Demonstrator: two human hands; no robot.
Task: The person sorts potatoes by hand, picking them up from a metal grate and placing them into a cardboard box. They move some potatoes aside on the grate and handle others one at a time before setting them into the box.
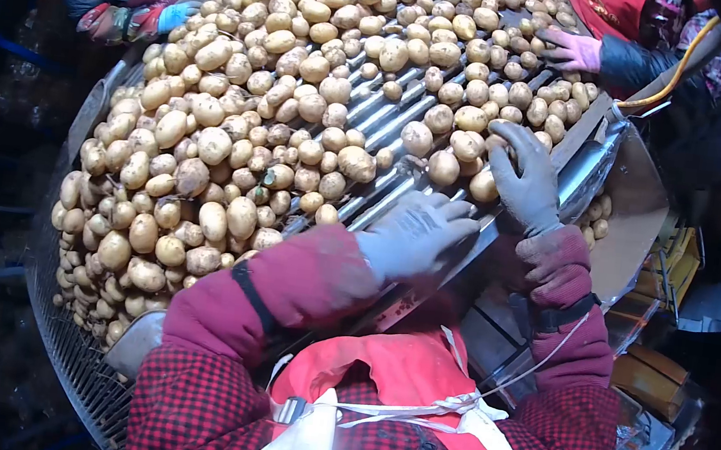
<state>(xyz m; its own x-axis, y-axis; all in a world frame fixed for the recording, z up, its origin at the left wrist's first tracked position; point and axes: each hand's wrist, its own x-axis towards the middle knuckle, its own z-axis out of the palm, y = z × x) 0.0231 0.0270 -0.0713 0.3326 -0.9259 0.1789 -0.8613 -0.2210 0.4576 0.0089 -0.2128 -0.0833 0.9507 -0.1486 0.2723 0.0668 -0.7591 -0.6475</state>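
Potatoes [213, 146] cover most of a metal roller sorting table [385, 102]. My left hand [418, 232], in a grey-white work glove, lies palm down low over the rollers near the table's front edge. Its fingers stretch to the right, and no potato shows in it. My right hand [524, 178], gloved alike, is by the right edge with its fingers curved and apart. Beside its fingers sits a potato [484, 185], with a few more just left; whether the hand touches them I cannot tell.
Across the table at the right is another person's pink-gloved hand [571, 50]; at the upper left is a co-worker's blue-gloved hand [175, 16]. A cardboard-sided chute [627, 217] with potatoes stands beyond the right edge. A yellow hose [681, 66] hangs at the upper right.
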